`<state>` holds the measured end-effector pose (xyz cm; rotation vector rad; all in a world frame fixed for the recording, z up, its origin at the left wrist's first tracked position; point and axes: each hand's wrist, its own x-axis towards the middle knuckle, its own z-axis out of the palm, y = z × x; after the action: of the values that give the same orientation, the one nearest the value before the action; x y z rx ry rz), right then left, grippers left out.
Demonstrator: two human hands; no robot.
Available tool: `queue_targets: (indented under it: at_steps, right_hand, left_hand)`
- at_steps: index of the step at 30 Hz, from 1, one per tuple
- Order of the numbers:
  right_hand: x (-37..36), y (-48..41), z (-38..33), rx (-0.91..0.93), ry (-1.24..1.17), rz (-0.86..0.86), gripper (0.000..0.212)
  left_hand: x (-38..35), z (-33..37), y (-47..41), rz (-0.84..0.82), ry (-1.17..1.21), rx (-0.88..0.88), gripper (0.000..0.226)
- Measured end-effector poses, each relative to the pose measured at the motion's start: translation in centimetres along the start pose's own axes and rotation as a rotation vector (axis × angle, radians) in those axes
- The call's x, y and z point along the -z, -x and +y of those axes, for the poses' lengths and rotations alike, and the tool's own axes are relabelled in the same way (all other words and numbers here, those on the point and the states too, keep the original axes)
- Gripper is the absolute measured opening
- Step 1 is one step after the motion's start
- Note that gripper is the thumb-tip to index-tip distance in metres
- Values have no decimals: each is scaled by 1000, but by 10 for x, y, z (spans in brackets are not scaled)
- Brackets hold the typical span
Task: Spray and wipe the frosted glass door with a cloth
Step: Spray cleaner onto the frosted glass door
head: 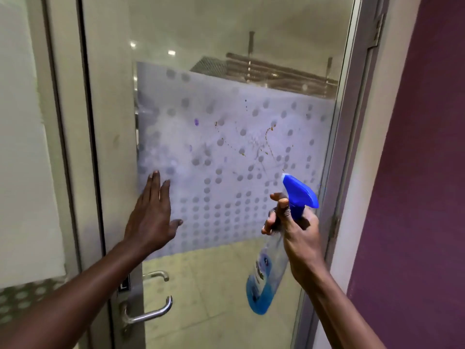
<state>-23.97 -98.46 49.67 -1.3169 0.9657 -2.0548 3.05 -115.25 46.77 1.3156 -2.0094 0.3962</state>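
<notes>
Blue-capped spray bottle (274,253) gripped in right hand (297,230) — left hand (151,217) open, flat against stained frosted glass door (226,147)

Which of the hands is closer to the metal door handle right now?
Left. The left hand rests flat on the glass above the door handle; the right hand, gripping the spray bottle, is farther right.

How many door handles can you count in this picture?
2. One handle is on the near side of the door by the lock; the other handle shows just above it, through the glass.
</notes>
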Motion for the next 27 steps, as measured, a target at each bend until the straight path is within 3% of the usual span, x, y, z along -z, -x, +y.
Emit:
queue_targets:
  at_steps: [5,10,13,16,25,27]
  right_hand:
    - [-39,47,21,-99,-23,-122,42]
    - [-74,89,47,-161,10,-239,44]
    - [-95,117,60,-210,-12,-315,62]
    - [-110,139,67,-241,-46,-369,79]
    - [-138,196,78,-379,-96,-514,65]
    - [-142,206,81,-393,-119,-576,70]
  left_hand:
    - [10,31,102,19,586,185,79]
    - [14,46,209,-154,875,327,86]
    - [16,41,255,-262,902,358,98]
    - [24,38,282,-342,914,405,91]
    - [41,18,348,-299,830,539,93]
    - [45,19,363,-256,819,595,93]
